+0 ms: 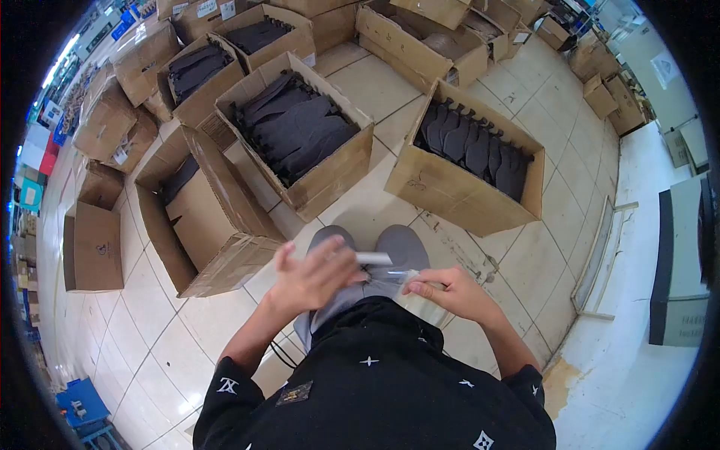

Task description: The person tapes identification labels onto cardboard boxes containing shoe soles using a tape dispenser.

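Observation:
My right hand (448, 292) pinches the edge of a clear plastic bag (386, 285) in front of my lap. Beside it, my left hand (321, 274) is blurred by motion, with some fingers raised over the bag's left side. A small white strip (373, 258) shows between the two hands; which hand, if any, holds it is unclear. Beyond my grey shoes (403, 247) stand open cardboard boxes: one at centre (330, 191) and one on the right (457, 199), both packed with dark flat pieces (300, 127).
At the left is an open box (247, 255) with a few dark pieces inside. More cartons (105, 120) are stacked at the upper left and along the back. A white wall (637, 225) runs down the right. A blue crate (82, 401) sits at the lower left.

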`<state>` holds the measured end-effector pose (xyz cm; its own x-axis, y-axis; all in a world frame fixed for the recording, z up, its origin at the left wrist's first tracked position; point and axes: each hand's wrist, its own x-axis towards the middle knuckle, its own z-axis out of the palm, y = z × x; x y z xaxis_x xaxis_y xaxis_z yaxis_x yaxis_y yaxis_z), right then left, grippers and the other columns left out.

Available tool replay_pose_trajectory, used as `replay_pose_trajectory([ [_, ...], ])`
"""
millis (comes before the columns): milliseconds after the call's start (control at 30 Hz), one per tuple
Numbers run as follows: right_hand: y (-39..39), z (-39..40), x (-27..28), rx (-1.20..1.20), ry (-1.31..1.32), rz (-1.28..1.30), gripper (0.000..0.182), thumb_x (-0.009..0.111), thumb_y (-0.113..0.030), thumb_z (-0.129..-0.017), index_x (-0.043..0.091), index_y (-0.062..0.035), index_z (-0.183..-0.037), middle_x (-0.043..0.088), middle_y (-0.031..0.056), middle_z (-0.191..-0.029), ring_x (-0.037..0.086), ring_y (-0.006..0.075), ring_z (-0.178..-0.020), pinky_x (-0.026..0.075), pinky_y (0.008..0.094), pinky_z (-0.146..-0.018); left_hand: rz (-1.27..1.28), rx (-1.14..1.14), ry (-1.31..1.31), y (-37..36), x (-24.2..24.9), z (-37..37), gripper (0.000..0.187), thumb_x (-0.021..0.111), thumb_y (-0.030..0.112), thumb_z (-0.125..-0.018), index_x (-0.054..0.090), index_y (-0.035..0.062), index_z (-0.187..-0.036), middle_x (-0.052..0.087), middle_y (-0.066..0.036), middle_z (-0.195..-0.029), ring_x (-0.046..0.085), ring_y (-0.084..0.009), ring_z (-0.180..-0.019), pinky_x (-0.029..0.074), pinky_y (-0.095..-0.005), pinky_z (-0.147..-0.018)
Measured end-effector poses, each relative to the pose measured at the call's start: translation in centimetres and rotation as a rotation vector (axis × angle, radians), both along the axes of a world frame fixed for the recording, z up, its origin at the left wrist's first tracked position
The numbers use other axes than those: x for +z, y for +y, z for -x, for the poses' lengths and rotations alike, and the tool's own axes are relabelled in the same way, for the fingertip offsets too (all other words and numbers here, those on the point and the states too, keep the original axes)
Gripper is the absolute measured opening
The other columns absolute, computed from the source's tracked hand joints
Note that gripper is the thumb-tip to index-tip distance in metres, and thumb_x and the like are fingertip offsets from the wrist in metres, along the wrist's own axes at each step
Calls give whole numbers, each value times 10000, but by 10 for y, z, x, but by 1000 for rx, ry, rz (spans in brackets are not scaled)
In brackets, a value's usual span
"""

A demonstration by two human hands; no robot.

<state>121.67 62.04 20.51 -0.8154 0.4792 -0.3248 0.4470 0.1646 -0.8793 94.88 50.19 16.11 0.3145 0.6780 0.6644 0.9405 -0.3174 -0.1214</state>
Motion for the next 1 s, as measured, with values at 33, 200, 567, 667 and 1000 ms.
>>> replay_pose_trajectory([
  [33, -1, 1, 2, 15, 15, -45, 267, 608, -299, -948, 720, -64, -1008, 722, 94, -885, 667, 192, -773, 505, 300, -704, 92, 80, -111, 4, 1, -2, 105, 694, 253, -803, 702, 203, -895, 652, 34, -1065, 586, -171, -1131, 178, -503, -1037],
  [200, -4, 4, 3, 51, 105, -237, 258, 617, -301, -932, 719, -73, -994, 702, 141, -861, 669, 309, -779, 517, 342, -683, 590, 180, -777, 15, -22, -10, 287, 623, 350, -899, 716, 121, -1044, 601, -63, -1112, 513, -250, -1154, 187, -480, -1054],
  [567, 8, 8, 18, 192, -148, -270, 467, 707, -405, -846, 609, -49, -1131, 684, 192, -946, 656, 372, -842, 516, 375, -731, 810, -155, -1024, 25, 5, -31, 93, 724, 213, -843, 762, 168, -915, 628, 35, -940, 557, -135, -1057, 172, -488, -1059],
  [667, 6, 1, 15, 137, -63, -144, 681, 757, -438, -786, 470, -48, -1264, 669, 215, -1031, 641, 410, -934, 508, 396, -811, 813, -136, -974, 30, 12, -15, 109, 722, 240, -847, 764, 160, -908, 615, 27, -901, 558, -143, -1016, 187, -476, -1053],
  [1000, 5, -2, 31, 214, -229, -256, 646, 719, -377, -801, 426, -107, -1309, 659, 238, -1023, 637, 422, -983, 499, 443, -847, 874, -144, -919, 20, 42, -13, 149, 749, 281, -822, 771, 135, -842, 581, 16, -769, 568, -160, -969, 230, -441, -1034],
])
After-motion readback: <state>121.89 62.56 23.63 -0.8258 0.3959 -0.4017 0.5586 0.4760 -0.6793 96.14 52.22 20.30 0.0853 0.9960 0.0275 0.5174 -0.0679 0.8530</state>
